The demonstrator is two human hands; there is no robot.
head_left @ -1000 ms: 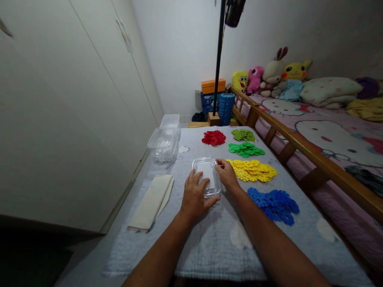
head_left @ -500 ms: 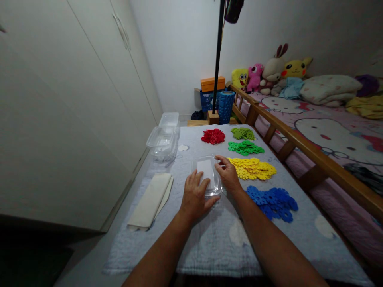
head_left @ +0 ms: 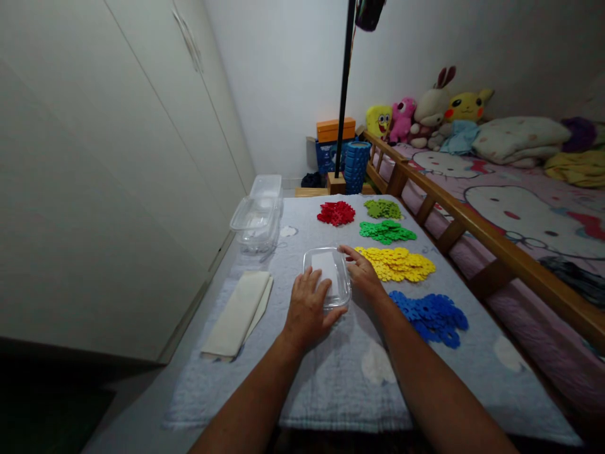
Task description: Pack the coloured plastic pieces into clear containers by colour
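Note:
A clear plastic container (head_left: 336, 277) with a lid on lies flat on the cloth-covered table in front of me, a white rectangle showing through it. My left hand (head_left: 308, 306) rests across its near-left part, fingers spread over the lid and thumb along the near edge. At the right rim, my right hand (head_left: 362, 272) has its bent fingers gripping the side and far corner. Beside that hand lie piles of flower-shaped plastic pieces: yellow pieces (head_left: 399, 263) and blue pieces (head_left: 430, 317).
Farther back are red pieces (head_left: 336, 213), green pieces (head_left: 387, 231) and lime pieces (head_left: 382, 209). Stacked clear containers (head_left: 255, 217) stand at the far left, with a folded beige cloth (head_left: 237, 315) nearer. A wooden bed rail (head_left: 454, 236) runs along the right; a white wardrobe (head_left: 142, 189) borders the left.
My right hand's fingers have slid slightly outward from the lid's top to its right rim. My left hand stays on the container. The view has shifted slightly.

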